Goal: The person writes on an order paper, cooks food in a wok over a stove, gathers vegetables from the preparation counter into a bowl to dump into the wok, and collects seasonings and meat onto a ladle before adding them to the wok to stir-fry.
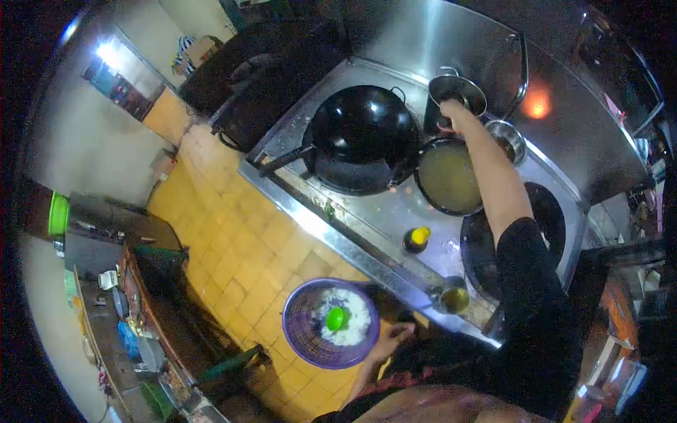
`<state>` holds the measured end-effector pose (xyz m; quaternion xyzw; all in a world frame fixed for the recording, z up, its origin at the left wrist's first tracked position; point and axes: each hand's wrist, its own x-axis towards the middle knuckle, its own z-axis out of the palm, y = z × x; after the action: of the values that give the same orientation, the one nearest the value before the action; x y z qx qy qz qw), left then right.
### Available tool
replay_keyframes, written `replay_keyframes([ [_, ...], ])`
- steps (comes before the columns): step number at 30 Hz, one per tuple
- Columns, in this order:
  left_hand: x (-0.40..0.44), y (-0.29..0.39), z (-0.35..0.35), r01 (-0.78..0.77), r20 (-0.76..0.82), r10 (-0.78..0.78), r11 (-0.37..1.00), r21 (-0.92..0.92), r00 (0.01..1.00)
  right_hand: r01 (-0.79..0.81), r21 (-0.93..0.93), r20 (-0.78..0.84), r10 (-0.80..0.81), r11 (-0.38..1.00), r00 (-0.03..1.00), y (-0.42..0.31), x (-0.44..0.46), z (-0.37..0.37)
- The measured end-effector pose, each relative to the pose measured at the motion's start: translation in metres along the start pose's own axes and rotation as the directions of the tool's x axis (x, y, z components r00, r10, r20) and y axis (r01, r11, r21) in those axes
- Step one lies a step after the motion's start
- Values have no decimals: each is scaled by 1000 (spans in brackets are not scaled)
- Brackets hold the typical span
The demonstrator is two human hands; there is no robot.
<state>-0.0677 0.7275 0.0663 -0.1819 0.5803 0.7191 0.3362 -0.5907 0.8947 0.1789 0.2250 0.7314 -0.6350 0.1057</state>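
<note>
My right arm stretches across the stove, and my right hand [455, 113] is closed at the near rim of a deep metal pot [476, 89]; what it holds is too small to make out. Low in the view, my left hand [393, 340] is beside the right edge of a purple basket [300, 324], its fingers curled together; what they hold is hidden. White rice-like food [358, 317] lies in the basket with a small green bowl [336, 319] on top.
On the steel stove [367, 236] are a black wok [363, 123], a pan of yellowish liquid [448, 178], a metal bowl [513, 137], a yellow-capped bottle [416, 240] and a small container of oil-like liquid [454, 300]. A cluttered shelf [106, 345] stands left, beyond the yellow tiled floor [243, 240].
</note>
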Motion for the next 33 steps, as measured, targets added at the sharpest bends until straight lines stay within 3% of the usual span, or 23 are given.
replay_keyframes([
  [1,2,-10,-3,16,1,-16,1000,-9,1000,-53,-137,16,55,989,998,-4,13,-2],
  [2,4,-15,-4,9,1,-9,1000,-12,1000,-84,-126,24,87,989,996,-8,23,-4],
  [4,8,-11,-4,-17,-5,17,999,-43,1000,-180,205,109,161,962,981,-11,34,-15],
  [5,7,-6,-3,-19,-5,19,999,-42,1000,-266,419,179,208,868,962,-10,42,-22],
  [7,5,4,-2,12,-39,-13,1000,-14,999,-486,747,394,286,454,873,-6,59,-41],
  [8,6,4,-3,6,-38,-7,1000,-10,999,-557,791,486,294,253,823,-2,65,-49],
  [10,11,3,-7,-88,-11,89,992,86,996,-608,792,571,280,61,771,9,67,-60],
  [11,14,-1,-10,-95,-7,96,991,92,995,-604,795,569,272,61,776,18,65,-61],
  [13,17,-7,-14,-113,19,112,989,93,994,-478,878,478,64,-5,876,34,60,-63],
  [14,17,-7,-13,-115,28,113,988,99,993,-535,844,533,-54,-42,844,45,49,-66],
  [17,16,8,-6,-95,9,95,971,218,995,-603,789,592,-116,-123,798,64,16,-74],
  [19,18,21,0,-64,45,56,977,205,997,-490,871,484,-224,29,846,79,15,-78],
  [20,18,26,6,-23,51,15,987,159,999,-593,805,554,-330,-21,764,75,-19,-87],
  [21,18,29,10,-25,62,15,986,166,998,-509,860,496,-280,30,822,80,-24,-90],
  [23,18,30,19,-25,63,14,984,175,998,-572,819,567,-201,38,799,73,-72,-107],
  [25,23,22,27,-29,66,16,981,190,998,-590,805,584,-253,60,771,78,-105,-129],
  [27,37,-1,29,-177,191,159,981,83,969,-608,790,602,-289,81,744,84,-137,-154],
  [30,38,2,42,-156,195,113,963,220,974,-676,737,640,-322,1,698,92,-196,-196],
  [31,38,5,48,-172,217,110,941,293,970,-648,759,624,-354,62,697,98,-213,-212],
  [33,36,4,63,-136,183,102,974,180,978,-659,750,628,-366,52,687,110,-254,-243],
])
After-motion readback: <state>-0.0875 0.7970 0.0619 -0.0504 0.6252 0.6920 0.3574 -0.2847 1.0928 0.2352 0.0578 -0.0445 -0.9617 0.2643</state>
